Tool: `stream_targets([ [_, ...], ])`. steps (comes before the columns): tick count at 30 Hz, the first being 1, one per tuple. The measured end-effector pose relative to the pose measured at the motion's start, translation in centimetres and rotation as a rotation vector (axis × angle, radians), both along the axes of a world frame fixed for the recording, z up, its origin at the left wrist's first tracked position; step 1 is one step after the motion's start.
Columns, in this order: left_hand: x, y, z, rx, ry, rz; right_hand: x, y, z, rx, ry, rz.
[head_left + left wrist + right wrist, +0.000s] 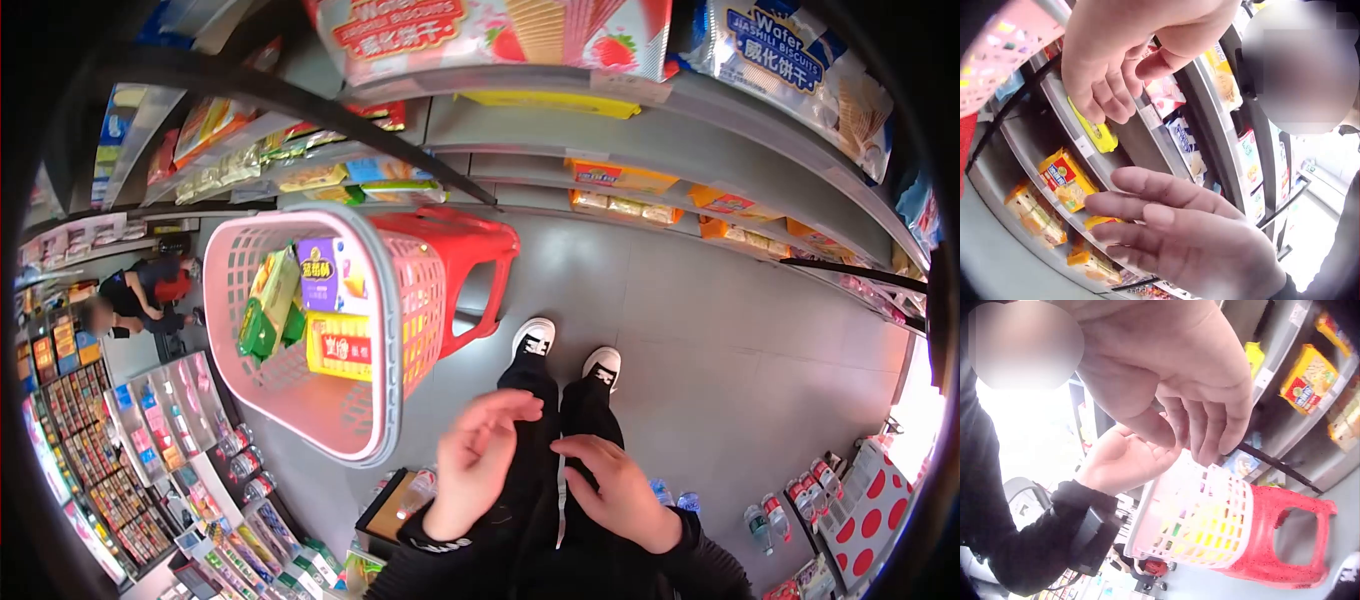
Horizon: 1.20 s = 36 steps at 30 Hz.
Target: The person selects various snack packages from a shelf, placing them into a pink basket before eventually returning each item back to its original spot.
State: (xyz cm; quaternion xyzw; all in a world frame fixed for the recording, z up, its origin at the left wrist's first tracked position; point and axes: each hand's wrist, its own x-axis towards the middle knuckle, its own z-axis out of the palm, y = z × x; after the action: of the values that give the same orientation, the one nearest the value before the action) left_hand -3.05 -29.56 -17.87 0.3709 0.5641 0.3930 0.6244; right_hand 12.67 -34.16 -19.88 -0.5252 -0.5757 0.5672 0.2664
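Both hands are held in front of the body with nothing in them. The left hand (478, 455) has its fingers loosely bent, and the right hand (618, 492) hangs relaxed beside it with a gap between them. To the left of the hands, a pink basket (222, 375) rests on a red stool (480, 262). Inside the basket lie a green package (262, 312), a purple box (330, 270) and a yellow box (335, 345). The right wrist view shows the basket (1210, 515) beyond both hands.
Shelves (520, 130) with wafer packs (790, 75) and biscuits curve along the front. Another person (150, 295) is at the far left. Bottles (770, 520) and a dotted red-and-white box (870, 520) stand at lower right. A small brown-topped table (385, 515) is below the basket.
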Motion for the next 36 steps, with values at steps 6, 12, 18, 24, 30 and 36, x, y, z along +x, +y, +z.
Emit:
stream_targets([
  [6,-9.0,2.1,4.1,0.087,0.213,0.011,-6.1,2.7,3.5,0.128,0.117,0.017],
  [12,-19.7,6.0,3.2,0.036,0.372,0.07,-14.3,5.7,6.1,0.106,0.183,0.011],
  [18,-29.6,7.7,-3.5,0.044,1.014,-0.645,-24.8,7.8,3.8,0.125,0.036,0.095],
  [24,-30.9,10.6,-4.5,-0.214,0.761,-0.765,-29.4,9.5,-3.5,-0.051,-0.457,0.206],
  [30,-31.2,11.8,-7.0,-0.323,0.768,-0.915,-28.8,11.0,-6.7,-0.293,-0.664,0.029],
  [36,-32.6,11.7,-12.9,-0.235,0.798,-0.979,-28.9,12.3,-8.4,-0.51,-0.544,-0.138],
])
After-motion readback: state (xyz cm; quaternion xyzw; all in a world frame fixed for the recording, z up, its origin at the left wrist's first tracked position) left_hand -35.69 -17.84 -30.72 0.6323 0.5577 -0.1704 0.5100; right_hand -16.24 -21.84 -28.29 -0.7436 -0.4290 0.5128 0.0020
